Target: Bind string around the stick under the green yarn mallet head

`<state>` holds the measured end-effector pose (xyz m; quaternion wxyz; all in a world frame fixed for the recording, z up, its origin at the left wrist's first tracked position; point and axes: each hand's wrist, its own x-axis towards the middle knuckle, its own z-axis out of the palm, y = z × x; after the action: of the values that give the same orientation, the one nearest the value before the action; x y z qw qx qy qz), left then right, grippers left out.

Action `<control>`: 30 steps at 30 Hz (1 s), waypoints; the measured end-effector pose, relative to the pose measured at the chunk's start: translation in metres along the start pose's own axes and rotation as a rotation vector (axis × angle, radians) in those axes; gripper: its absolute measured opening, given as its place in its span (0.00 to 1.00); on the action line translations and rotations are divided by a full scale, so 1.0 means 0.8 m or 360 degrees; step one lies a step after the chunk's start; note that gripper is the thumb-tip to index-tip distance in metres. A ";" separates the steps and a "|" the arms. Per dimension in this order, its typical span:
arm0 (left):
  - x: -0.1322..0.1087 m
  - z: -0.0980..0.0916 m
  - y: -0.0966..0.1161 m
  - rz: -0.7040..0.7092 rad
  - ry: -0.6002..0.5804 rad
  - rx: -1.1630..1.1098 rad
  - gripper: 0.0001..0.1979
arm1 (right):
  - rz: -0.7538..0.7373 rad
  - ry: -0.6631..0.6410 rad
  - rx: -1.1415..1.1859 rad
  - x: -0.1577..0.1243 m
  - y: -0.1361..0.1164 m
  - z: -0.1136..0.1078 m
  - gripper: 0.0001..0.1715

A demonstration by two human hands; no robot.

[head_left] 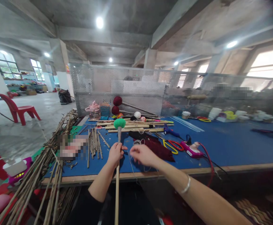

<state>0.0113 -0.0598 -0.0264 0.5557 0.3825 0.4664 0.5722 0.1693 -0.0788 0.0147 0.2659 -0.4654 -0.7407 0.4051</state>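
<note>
My left hand (pixel 115 153) is wrapped round the pale wooden stick of a mallet (pixel 117 190), just below a grey wrapped neck. The mallet's round green head (pixel 119 123) points up and away from me, and its stick runs down towards my lap. To the right, my right hand (pixel 143 155) is curled, thumb and forefinger close together at a thin white string (pixel 131 164). That string hangs slack between the hands, down past the table edge. Beyond my right hand lie dark red cloth (pixel 158 149) and a small bundle of white string (pixel 139 142).
Short sticks (pixel 94 143) lie left on the blue table (pixel 232 143); a long twig bundle (pixel 49 153) leans over its left edge. Yellow-handled scissors (pixel 170 147), a blue glue gun (pixel 171 131) and a purple power strip (pixel 193 150) are right. Dark red mallets (pixel 117 101) rest behind, by a mesh screen (pixel 138 81).
</note>
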 end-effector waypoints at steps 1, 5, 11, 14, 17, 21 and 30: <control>0.000 0.000 -0.001 0.0010 0.0005 0.0013 0.11 | -0.0119 -0.0192 -0.0099 -0.008 -0.001 0.002 0.10; 0.004 -0.001 -0.006 0.0039 0.0019 0.0038 0.11 | -0.0246 -0.0477 -0.0534 -0.004 -0.009 -0.025 0.17; 0.008 -0.004 -0.011 0.0059 0.0019 0.0071 0.10 | 0.0109 0.0272 -0.1167 0.081 0.013 -0.056 0.08; 0.007 -0.004 -0.010 0.0058 0.0034 0.0086 0.10 | 0.0291 0.0039 -0.0856 0.118 0.020 -0.070 0.06; 0.006 -0.003 -0.008 0.0064 0.0027 0.0080 0.09 | 0.0033 0.0497 -0.0047 0.147 0.010 -0.102 0.09; 0.005 -0.001 -0.007 0.0042 0.0025 0.0057 0.08 | -0.0193 0.1083 0.0532 0.158 0.000 -0.115 0.20; 0.004 -0.002 -0.007 0.0062 -0.0051 0.0033 0.10 | -0.0158 0.0514 0.0178 0.074 0.044 0.038 0.20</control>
<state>0.0108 -0.0568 -0.0324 0.5479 0.4062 0.4558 0.5718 0.1371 -0.0279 -0.0302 0.4265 -0.4717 -0.6868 0.3519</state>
